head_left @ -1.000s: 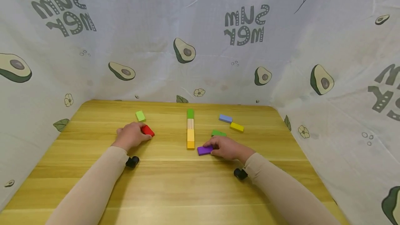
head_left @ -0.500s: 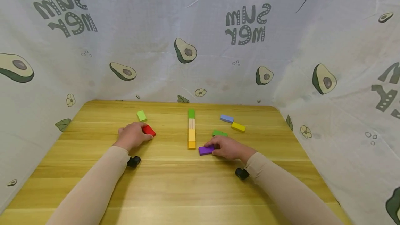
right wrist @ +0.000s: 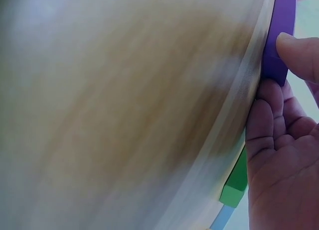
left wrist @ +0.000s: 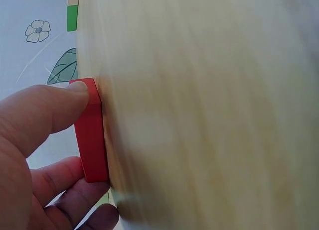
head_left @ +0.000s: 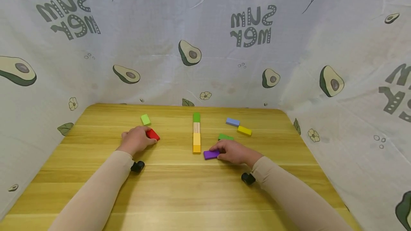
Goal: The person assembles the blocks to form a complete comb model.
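My left hand (head_left: 136,140) holds a red block (head_left: 153,134) on the left of the table. In the left wrist view the thumb presses one end of the red block (left wrist: 91,135) and fingers curl at its other end. On the right, my right hand (head_left: 233,151) pinches a purple block (head_left: 211,155), which lies flat near the middle row. The right wrist view shows the thumb against the side of the purple block (right wrist: 277,46), with fingertips at its end. Between the hands a straight row of blocks (head_left: 197,138) runs away from me: orange nearest, then light orange, bare wood, and green farthest.
A light green block (head_left: 146,119) lies beyond the left hand. Just behind the right hand is a green block (head_left: 226,137), with blue (head_left: 232,122) and yellow (head_left: 244,131) blocks farther back. A patterned cloth (head_left: 154,45) hangs around the table (head_left: 179,195).
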Available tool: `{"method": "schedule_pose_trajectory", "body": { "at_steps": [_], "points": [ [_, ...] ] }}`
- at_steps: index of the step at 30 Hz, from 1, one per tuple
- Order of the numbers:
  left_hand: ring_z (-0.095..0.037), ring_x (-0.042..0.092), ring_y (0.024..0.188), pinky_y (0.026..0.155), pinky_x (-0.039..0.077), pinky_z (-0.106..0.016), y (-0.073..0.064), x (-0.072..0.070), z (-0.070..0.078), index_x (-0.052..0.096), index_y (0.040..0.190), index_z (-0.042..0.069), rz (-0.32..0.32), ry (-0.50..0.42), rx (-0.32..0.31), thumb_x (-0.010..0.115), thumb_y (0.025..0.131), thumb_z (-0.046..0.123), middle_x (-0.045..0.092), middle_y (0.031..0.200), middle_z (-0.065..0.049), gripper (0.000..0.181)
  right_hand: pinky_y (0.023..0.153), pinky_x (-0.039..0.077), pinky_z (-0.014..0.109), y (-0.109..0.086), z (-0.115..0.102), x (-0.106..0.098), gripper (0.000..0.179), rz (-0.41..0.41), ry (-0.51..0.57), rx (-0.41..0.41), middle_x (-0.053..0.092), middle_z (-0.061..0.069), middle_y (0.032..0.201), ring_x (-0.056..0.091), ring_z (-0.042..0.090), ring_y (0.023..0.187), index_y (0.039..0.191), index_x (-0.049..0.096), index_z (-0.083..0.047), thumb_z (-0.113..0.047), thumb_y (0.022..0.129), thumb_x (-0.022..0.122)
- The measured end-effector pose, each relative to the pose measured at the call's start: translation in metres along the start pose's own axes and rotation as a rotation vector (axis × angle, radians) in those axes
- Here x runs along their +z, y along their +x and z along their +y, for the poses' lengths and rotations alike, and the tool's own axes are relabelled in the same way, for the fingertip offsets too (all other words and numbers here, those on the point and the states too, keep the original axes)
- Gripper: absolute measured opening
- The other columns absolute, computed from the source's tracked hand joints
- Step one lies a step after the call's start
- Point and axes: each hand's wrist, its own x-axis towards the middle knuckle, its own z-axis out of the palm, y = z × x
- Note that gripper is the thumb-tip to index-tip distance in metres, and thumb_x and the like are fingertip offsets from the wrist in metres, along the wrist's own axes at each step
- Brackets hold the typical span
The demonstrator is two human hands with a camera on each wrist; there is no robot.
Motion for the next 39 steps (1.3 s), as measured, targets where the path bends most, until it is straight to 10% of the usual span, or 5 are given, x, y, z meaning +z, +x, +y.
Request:
{"method": "schedule_pose_trajectory", "body": {
  "at_steps": [39],
  "points": [
    [-0.043,0.062,0.114,0.100,0.031,-0.062,-0.0024,-0.0026,0.0022,0.059,0.146,0.000,0.026,0.072,0.092,0.077,0.092,0.036,0.067,0.134,-0.026,0.067,0.112,0.050,0.050,-0.0022,-0.0023,0.0003,0.035,-0.001,-0.007,0.010,0.065,0.005,0.140,0.060,0.025,0.129,0.136,0.071,-0.018,-0.009,0.102,0.068]
  ]
}}
